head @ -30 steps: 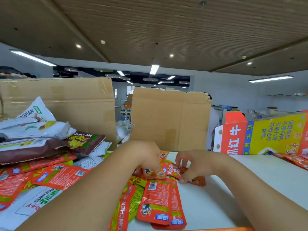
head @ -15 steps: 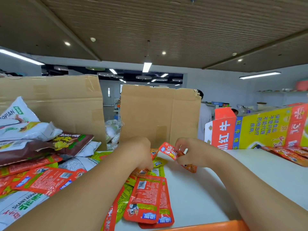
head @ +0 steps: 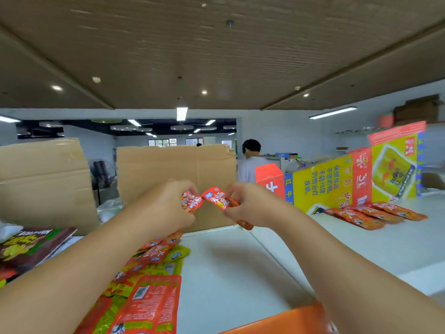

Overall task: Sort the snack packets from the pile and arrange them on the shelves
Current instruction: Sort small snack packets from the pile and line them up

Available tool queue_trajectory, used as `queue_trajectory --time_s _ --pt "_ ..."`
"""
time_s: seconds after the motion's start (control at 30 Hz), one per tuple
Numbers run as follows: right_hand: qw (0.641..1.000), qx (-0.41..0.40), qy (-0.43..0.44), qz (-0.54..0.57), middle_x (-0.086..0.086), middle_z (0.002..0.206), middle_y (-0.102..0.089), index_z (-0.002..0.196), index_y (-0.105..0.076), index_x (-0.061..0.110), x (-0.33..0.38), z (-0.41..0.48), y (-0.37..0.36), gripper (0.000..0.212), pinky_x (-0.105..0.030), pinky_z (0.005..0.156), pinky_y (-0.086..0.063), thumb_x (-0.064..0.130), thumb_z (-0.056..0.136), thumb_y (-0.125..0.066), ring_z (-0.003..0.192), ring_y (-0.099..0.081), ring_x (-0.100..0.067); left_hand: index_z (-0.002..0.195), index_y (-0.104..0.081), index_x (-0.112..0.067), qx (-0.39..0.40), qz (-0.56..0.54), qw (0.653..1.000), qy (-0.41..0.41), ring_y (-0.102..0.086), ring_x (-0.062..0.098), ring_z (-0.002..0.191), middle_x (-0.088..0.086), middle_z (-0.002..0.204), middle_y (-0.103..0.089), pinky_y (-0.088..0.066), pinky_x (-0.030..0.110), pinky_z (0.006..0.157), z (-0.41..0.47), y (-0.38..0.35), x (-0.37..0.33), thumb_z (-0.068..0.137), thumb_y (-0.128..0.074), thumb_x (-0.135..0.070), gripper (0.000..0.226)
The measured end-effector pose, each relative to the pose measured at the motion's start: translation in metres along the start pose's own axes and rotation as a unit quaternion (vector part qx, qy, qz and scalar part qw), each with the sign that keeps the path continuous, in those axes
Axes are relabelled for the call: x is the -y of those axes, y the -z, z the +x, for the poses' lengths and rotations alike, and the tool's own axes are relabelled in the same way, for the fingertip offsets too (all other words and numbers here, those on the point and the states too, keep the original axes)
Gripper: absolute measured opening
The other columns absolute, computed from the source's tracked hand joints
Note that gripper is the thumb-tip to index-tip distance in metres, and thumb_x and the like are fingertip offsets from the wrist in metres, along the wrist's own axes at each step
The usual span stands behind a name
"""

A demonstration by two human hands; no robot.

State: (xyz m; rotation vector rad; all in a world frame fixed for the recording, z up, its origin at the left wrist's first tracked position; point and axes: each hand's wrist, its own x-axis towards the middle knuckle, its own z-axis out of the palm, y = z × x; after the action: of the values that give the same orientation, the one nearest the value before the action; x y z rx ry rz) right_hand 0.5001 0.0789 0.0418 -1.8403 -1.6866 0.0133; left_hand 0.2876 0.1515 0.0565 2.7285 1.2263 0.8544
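Two small red snack packets (head: 191,201) are held up at frame centre over the white table (head: 240,273): the left hand (head: 168,203) pinches one, the right hand (head: 250,203) pinches the other. At lower left lies the pile of red and green packets (head: 149,297). Brown cardboard panels (head: 173,169) stand behind the hands. At right, orange packets (head: 370,214) lie in a row before a red-and-yellow carton (head: 337,184); its inside is hidden.
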Motion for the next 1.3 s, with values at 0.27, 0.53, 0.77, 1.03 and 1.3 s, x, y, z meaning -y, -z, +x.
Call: queue_trajectory --time_s 0.27,0.53,0.77,1.03,1.3 --pt "0.997 -0.046 -0.059 -0.008 -0.009 0.095 -0.067 0.101 -0.059 0.028 -0.107 -0.046 0.091 0.023 -0.036 0.054 -0.06 0.028 0.084 -0.075 0.052 -0.065 -0.018 0.103 -0.062 -0.045 0.011 -0.07 0.997 -0.034 -0.067 0.014 0.068 -0.01 0.1 -0.068 -0.059 0.033 0.061 0.026 -0.046 -0.102 0.07 -0.073 -0.027 0.04" --pt "0.987 -0.078 -0.123 -0.062 0.002 0.1 -0.066 0.099 -0.062 0.031 -0.254 -0.078 0.186 0.024 -0.03 0.065 -0.05 0.039 0.081 -0.076 0.074 -0.064 -0.015 0.121 -0.061 -0.044 0.033 -0.032 0.992 -0.118 -0.061 0.01 0.073 -0.008 0.11 -0.06 -0.055 0.03 0.065 0.079 -0.115 -0.258 0.07 -0.074 -0.039 0.053" --pt "0.984 -0.031 -0.15 -0.087 0.004 0.098 -0.063 0.097 -0.059 0.032 -0.374 -0.062 0.246 0.033 -0.027 0.06 -0.046 0.049 0.077 -0.079 0.071 -0.06 -0.014 0.129 -0.06 -0.038 0.055 -0.05 0.994 -0.076 -0.064 0.011 0.074 -0.004 0.122 -0.062 -0.051 0.026 0.062 0.126 -0.189 -0.366 0.08 -0.075 -0.034 0.051" --pt "0.978 0.092 -0.112 -0.15 0.002 0.093 -0.06 0.102 -0.059 0.023 -0.419 -0.029 0.258 0.04 -0.03 0.064 -0.042 0.053 0.081 -0.073 0.074 -0.055 -0.014 0.126 -0.06 -0.035 0.105 0.01 0.993 0.056 -0.058 0.016 0.095 -0.006 0.117 -0.061 -0.048 0.027 0.074 0.163 -0.238 -0.412 0.085 -0.067 -0.051 0.044" --pt "0.982 0.106 -0.09 -0.129 0.004 0.083 -0.052 0.088 -0.048 0.023 -0.431 -0.006 0.246 0.043 -0.029 0.056 -0.037 0.057 0.08 -0.072 0.07 -0.05 -0.013 0.118 -0.063 -0.029 0.124 0.06 0.983 0.124 -0.063 0.018 0.093 -0.005 0.096 -0.063 -0.056 0.031 0.081 0.171 -0.264 -0.429 0.088 -0.06 -0.055 0.04"
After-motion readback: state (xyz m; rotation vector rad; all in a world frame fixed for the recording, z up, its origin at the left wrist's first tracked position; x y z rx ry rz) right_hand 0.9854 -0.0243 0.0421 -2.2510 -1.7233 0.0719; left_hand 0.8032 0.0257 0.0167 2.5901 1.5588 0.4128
